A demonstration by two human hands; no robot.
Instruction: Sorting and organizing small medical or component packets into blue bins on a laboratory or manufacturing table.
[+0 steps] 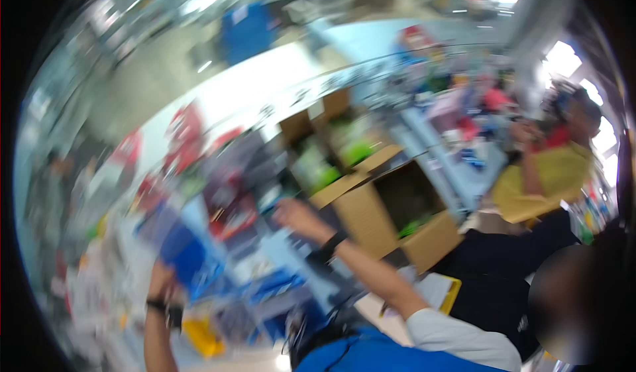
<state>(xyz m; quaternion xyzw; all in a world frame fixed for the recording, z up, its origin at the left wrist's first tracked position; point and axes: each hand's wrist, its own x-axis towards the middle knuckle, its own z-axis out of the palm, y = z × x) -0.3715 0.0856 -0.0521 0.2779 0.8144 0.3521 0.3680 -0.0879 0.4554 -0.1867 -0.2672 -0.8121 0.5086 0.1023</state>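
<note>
Right hand (296,214) reaches beside two open boxes (397,216).

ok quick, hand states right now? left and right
Left hand: raised by a blue flat thing; too blurred to tell whether it grips it.
Right hand: stretched toward the open cardboard box, holding nothing visible; fingers blurred, open or closed unclear.

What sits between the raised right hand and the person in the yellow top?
In the head view, open cardboard boxes lie between the right hand and the person in the yellow top; blur hides finer detail.
</note>
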